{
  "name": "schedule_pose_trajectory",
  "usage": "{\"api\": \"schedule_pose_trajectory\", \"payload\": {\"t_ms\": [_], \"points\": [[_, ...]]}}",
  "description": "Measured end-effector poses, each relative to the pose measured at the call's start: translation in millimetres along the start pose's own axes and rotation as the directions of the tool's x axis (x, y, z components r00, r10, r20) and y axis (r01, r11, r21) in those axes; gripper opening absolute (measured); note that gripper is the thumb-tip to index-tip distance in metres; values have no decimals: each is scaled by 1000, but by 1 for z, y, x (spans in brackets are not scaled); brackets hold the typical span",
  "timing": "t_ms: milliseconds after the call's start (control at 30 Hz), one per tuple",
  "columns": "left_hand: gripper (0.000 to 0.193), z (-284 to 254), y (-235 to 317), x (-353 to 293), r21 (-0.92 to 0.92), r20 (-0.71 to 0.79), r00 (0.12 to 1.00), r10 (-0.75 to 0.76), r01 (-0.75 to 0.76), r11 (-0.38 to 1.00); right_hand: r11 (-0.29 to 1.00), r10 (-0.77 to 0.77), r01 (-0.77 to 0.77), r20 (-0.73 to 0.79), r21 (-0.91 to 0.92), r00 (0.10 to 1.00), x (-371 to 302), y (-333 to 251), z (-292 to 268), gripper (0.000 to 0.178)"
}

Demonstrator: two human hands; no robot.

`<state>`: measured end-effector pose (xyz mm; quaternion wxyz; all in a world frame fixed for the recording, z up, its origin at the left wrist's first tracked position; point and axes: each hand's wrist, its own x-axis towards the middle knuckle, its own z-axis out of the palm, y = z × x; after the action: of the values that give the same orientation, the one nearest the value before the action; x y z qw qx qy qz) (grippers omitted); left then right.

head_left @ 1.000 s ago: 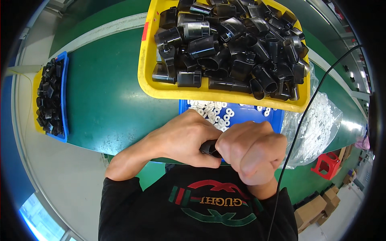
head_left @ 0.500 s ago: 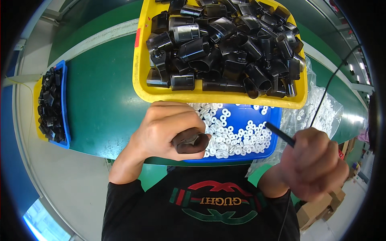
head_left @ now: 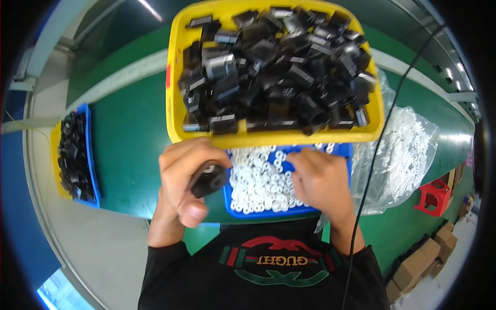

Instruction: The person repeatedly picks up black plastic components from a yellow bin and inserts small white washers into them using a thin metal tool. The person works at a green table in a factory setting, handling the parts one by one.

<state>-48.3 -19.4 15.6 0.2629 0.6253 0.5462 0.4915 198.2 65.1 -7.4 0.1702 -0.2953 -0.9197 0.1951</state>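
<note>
My left hand (head_left: 181, 173) is wrapped round a hollow black plastic fitting (head_left: 209, 182), its end turned up; a small white ring shows inside it. My right hand (head_left: 323, 178) is over a shallow blue tray (head_left: 305, 211) of loose white plastic washers (head_left: 258, 183), with its fingers closed and their tips down among the washers. Whatever those fingers hold is hidden. Just beyond both hands stands a yellow tub (head_left: 279, 138) heaped with black plastic fittings (head_left: 279, 77).
A clear plastic bag (head_left: 403, 155) of white washers lies right of the tray. Farther left are a blue bin (head_left: 92, 160) of black parts and the green tabletop (head_left: 129, 150). A thin black cable (head_left: 369, 178) crosses before my right forearm. A red stool (head_left: 434, 197) stands at right.
My right hand has come left and away from me, from beside the tray to the washers. The dark rod it held no longer shows. My left hand has shifted left, tilting the fitting.
</note>
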Motion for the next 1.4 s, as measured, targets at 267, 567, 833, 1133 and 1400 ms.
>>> {"api": "schedule_pose_trajectory", "payload": {"t_ms": [267,567,833,1133,1400], "points": [[47,-56,-6,103,534,-247,969,13,125,836,998,-45,38,-142,-49,989,-3,2,18,21],[58,-100,-137,253,704,-96,918,-384,335,626,990,-132,118,-214,-74,968,-8,10,37,11],[69,-64,-160,298,598,139,768,-625,438,671,994,-85,65,-238,-89,967,-10,8,33,19],[60,-63,-145,295,778,-97,897,-431,338,530,993,-76,50,-245,-108,967,-7,3,30,26],[35,-60,-92,221,838,263,952,-156,-146,526,993,-73,57,-164,-99,984,-11,5,27,35]]}}
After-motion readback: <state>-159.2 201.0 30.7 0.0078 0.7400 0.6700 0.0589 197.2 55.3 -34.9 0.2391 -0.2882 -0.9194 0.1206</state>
